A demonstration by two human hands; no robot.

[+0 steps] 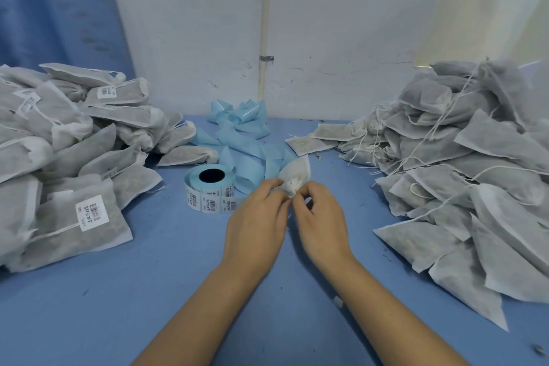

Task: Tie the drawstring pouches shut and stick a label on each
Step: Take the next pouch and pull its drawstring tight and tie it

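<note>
A small white drawstring pouch [295, 174] stands on end at the middle of the blue table, its gathered neck towards me. My left hand [257, 223] and my right hand [319, 217] meet at that neck, and the fingertips of both pinch the pouch's drawstring there. The string itself is mostly hidden between my fingers. A roll of barcode labels [209, 190] on light blue backing lies just left of my left hand.
A heap of tied, labelled pouches [65, 157] fills the left side. A heap of pouches with loose strings [469, 175] fills the right side. Spent blue backing strip [243, 134] curls behind the roll, by the white wall. The blue table [178, 261] spreads out in front.
</note>
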